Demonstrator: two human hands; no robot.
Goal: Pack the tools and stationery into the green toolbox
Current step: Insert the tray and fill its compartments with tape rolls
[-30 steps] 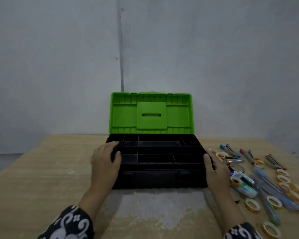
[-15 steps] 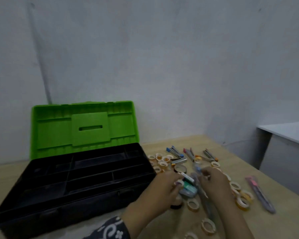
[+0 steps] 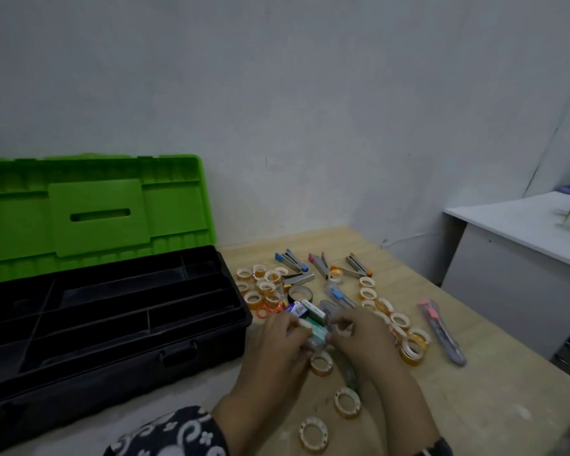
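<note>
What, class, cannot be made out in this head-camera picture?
- Head view: small green and white boxes half covered by both hands' fingers; exact grip unclear.
- Open green-lidded black plastic toolbox: left end cut off by the frame edge.
- Grey utility knife with pink slider: motion-blurred.

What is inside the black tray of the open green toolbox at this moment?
The compartments of the black tray that show look empty; nothing is packed yet. They are dark, so small items could be missed. The space under the tray is covered.
</note>
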